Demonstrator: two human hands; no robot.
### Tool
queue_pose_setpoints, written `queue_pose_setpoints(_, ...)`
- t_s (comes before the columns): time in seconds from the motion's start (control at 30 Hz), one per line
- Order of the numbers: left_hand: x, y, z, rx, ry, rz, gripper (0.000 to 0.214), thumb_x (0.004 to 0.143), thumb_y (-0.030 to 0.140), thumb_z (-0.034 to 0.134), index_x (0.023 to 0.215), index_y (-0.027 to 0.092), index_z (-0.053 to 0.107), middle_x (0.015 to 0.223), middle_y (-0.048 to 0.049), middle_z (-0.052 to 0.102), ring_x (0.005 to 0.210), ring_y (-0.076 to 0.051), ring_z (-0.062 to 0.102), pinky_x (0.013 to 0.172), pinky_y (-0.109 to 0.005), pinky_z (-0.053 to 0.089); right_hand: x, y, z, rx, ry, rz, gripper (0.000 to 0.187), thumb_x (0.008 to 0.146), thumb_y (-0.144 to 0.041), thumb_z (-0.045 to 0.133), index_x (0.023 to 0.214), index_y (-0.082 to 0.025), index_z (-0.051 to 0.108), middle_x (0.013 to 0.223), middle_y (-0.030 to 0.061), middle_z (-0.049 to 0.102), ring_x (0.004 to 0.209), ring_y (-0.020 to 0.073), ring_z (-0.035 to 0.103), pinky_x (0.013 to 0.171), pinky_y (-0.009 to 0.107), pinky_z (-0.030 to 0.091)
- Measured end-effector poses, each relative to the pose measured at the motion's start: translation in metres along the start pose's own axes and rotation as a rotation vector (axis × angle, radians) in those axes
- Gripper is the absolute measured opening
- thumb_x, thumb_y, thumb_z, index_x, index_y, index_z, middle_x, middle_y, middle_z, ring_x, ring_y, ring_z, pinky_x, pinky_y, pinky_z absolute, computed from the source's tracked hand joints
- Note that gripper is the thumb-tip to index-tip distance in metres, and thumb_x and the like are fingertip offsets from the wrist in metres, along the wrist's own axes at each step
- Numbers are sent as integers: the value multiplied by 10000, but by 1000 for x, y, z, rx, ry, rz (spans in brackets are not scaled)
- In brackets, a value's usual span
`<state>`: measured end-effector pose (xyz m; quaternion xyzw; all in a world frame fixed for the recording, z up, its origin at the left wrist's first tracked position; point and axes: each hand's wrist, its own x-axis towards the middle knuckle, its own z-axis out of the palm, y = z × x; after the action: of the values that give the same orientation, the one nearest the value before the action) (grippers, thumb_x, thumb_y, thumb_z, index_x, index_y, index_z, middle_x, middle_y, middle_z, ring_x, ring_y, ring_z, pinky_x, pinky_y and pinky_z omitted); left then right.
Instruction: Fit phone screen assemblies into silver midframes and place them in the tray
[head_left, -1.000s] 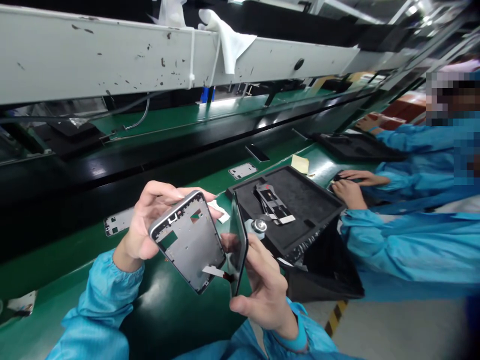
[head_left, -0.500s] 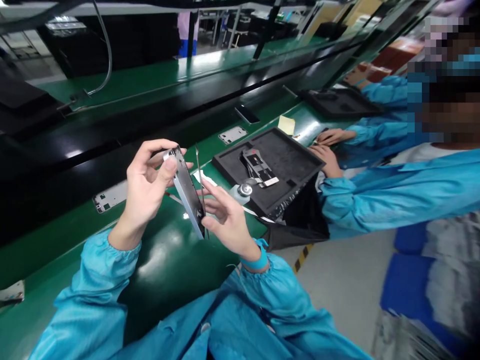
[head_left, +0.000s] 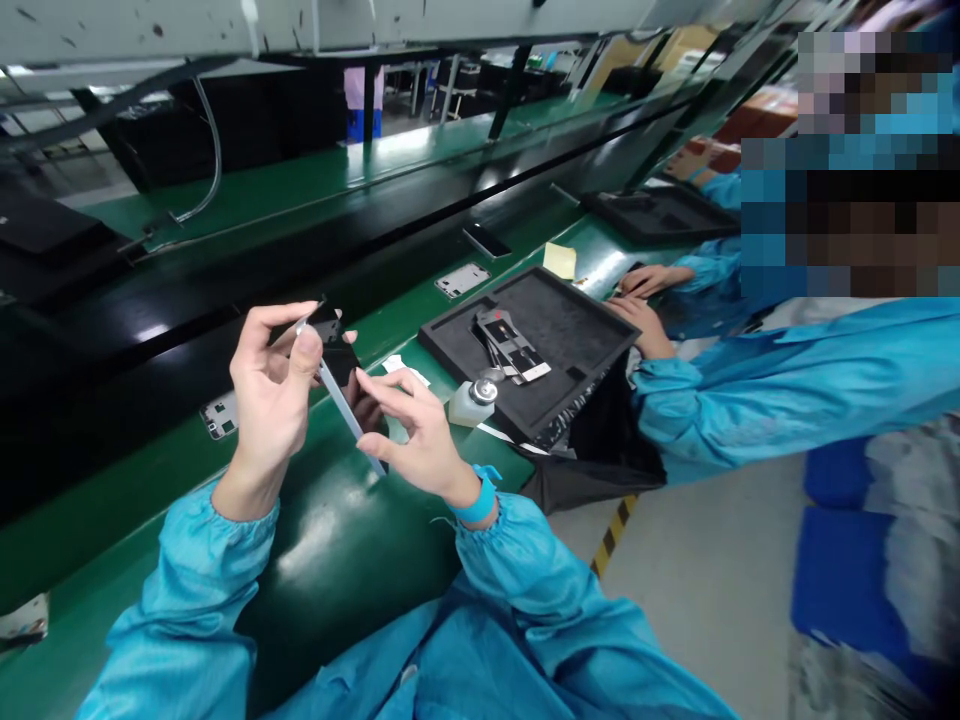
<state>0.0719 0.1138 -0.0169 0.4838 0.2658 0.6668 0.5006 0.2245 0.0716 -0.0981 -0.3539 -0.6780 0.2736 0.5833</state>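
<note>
A phone (head_left: 342,402) with a pale blue edge and a glossy black face is held tilted above the green bench. My left hand (head_left: 274,385) grips its upper end, thumb on the near edge and fingers behind. At the lower part, my right hand (head_left: 420,435) has its thumb against the edge and its fingertips on the dark face. Behind my left wrist lies a pale metal phone plate (head_left: 221,414), partly covered. A white paper scrap (head_left: 405,368) is just beyond my right fingers.
Right of my hands stand a dispenser bottle (head_left: 472,402) and a black foam tray (head_left: 442,345) with phone parts (head_left: 516,345). Beyond are another metal plate (head_left: 461,280), a dark phone (head_left: 486,240) and a yellow note (head_left: 559,260). A co-worker's hands (head_left: 649,320) are near the tray.
A thin piece seen edge-on at my right hand, apart from the phone's open inside, no longer shows separately. A glossy face now covers the phone. Both hands have shifted slightly left in view.
</note>
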Motion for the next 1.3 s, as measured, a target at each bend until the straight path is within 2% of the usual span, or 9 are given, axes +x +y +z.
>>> queue_pose_setpoints(0.17, -5, -19, 7, -132, 1, -55, 653, 890, 702, 786, 1387, 303, 640, 1302, -105, 784, 1183, -268, 783, 1008, -389, 645, 2, 12, 16, -161, -5, 2, 694, 911, -627, 822, 1460, -215, 717, 1398, 167, 545, 1177, 271, 637, 1081, 502, 589)
queue_pose_setpoints(0.37, -2, -38, 9, -104, -108, -279, 678, 946, 823, 596, 1191, 206, 733, 1021, -110, 829, 926, -273, 822, 873, -414, 681, 6, 0, -7, -157, -5, 74, 871, 1032, -830, 389, 1645, -220, 496, 1661, 213, 342, 1316, 298, 603, 1123, 508, 561)
queue_pose_setpoints(0.47, -12, -33, 15, -26, -191, -274, 712, 944, 847, 562, 1053, 184, 799, 1041, -115, 827, 946, -270, 811, 892, -392, 672, 21, -11, -21, 32, 63, 293, 890, 1010, -886, 326, 1464, -181, 625, 1122, 133, 689, 875, 208, 689, 756, 343, 632)
queue_pose_setpoints(0.53, -19, -26, 19, -13, -254, -269, 712, 949, 841, 563, 1038, 183, 821, 1055, -124, 827, 944, -282, 806, 915, -417, 665, 28, -15, -25, 196, 24, 432, 852, 974, -931, 332, 1053, -175, 717, 642, -13, 541, 530, 142, 526, 482, 250, 476)
queue_pose_setpoints(0.63, -26, -15, 20, 36, -332, -224, 659, 983, 787, 569, 1020, 188, 841, 1055, -132, 829, 1000, -315, 795, 980, -456, 636, 28, -26, -27, 301, 16, 491, 779, 907, -972, 435, 697, -227, 522, 440, -83, 344, 366, 96, 345, 368, 228, 291)
queue_pose_setpoints(0.87, -46, 0, 15, 171, -374, -14, 507, 1101, 598, 497, 1135, 244, 859, 1156, -99, 832, 1090, -284, 778, 1005, -381, 582, 19, -68, -38, 74, -34, 336, 768, 983, -892, 436, 618, -221, 523, 461, -30, 464, 440, 115, 423, 446, 262, 348)
queue_pose_setpoints(1.1, -20, -26, 16, 226, -109, 95, 516, 997, 678, 658, 962, 188, 813, 987, -108, 820, 932, -259, 773, 901, -362, 608, 32, -26, -17, 131, 84, 338, 783, 904, -945, 507, 966, -191, 711, 852, 50, 696, 814, 196, 654, 669, 285, 544)
queue_pose_setpoints(1.17, -6, -24, 14, 54, -21, -1, 533, 979, 716, 654, 1016, 194, 759, 917, -100, 813, 799, -247, 774, 785, -369, 641, 20, -17, -18, 204, -37, 382, 789, 955, -922, 438, 1078, -189, 703, 945, 68, 733, 849, 190, 695, 703, 285, 580)
queue_pose_setpoints(1.3, 5, -10, 9, -213, 28, -145, 515, 1012, 730, 577, 1095, 227, 654, 858, -86, 810, 678, -239, 778, 660, -367, 664, -11, -17, -31, 314, -430, 467, 790, 989, -887, 422, 871, -151, 686, 759, 70, 728, 604, 153, 679, 579, 270, 558)
